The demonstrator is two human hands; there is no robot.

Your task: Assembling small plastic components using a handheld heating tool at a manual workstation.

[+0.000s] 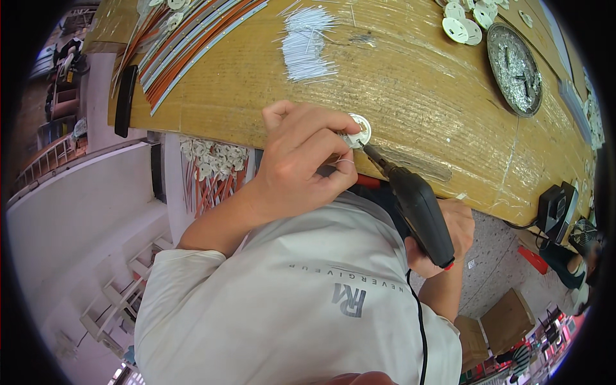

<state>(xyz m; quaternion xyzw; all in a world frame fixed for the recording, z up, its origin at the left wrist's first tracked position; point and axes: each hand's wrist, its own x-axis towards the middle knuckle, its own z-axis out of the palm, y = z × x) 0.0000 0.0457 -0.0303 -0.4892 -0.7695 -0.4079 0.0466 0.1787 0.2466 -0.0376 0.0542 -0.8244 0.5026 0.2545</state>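
My left hand pinches a small round white disc at the near edge of the table, fingertips on its left side. A thin white wire shows by the thumb; whether it joins the disc I cannot make out. My right hand is wrapped round a black soldering gun, its cord hanging down over my shirt. The gun's metal tip points up and left and meets, or nearly meets, the disc's lower right edge.
Ahead lies a pile of short white wires. Orange and white strips lie far left, near a black bar. At the far right are loose white discs and a round dish with silvery scraps. A black device stands right.
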